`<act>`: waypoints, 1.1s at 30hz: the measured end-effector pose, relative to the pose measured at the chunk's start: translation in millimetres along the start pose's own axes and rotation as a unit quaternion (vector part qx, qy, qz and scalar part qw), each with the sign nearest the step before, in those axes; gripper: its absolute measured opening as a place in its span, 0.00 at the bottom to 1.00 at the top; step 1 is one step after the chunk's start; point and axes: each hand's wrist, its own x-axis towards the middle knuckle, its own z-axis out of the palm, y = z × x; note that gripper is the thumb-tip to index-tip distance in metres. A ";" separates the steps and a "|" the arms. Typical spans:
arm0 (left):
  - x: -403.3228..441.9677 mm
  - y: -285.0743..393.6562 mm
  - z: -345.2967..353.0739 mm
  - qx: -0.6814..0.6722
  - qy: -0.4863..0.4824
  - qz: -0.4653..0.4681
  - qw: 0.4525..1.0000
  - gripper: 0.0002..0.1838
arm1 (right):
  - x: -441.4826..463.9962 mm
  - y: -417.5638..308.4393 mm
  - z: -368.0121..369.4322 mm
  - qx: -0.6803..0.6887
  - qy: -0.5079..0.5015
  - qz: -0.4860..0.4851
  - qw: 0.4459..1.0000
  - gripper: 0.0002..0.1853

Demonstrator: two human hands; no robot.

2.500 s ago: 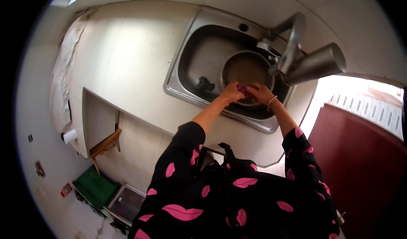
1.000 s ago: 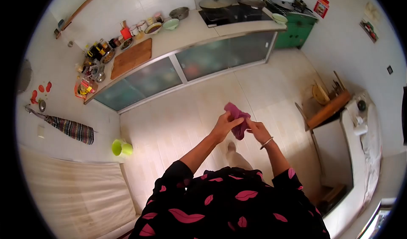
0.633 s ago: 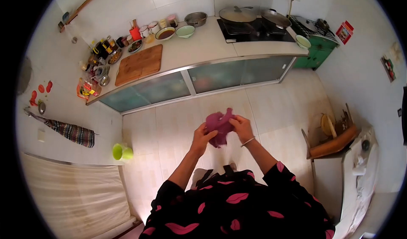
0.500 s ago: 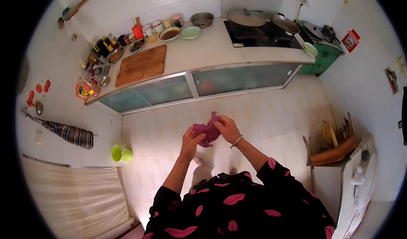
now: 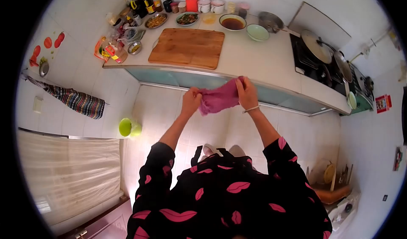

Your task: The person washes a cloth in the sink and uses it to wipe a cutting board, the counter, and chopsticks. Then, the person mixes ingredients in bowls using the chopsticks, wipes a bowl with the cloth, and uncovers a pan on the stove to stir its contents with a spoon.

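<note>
A pinkish-purple cloth is stretched between my two hands, in the air before the counter's front edge. My left hand pinches its left end, fingers closed. The right-hand end is gripped by my right hand, which has a bracelet at the wrist. The cloth sags a little in the middle, with its lower left corner hanging down. Beyond the hands, a wooden cutting board lies on the counter.
Bowls and plates of food stand along the back, among them a bowl of dark liquid and a pale green bowl. Bottles crowd the left end. At right is a stove with pans. A green bin stands on the floor at left.
The cloth, bunched up before, is now spread out between my hands. Both hands have risen and moved apart. The view has turned and come nearer to the counter.
</note>
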 end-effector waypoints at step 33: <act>425.1 -307.7 -149.1 0.260 0.176 -0.096 0.944 0.14 | 239.4 171.9 305.6 -0.422 -0.311 0.004 0.851 0.48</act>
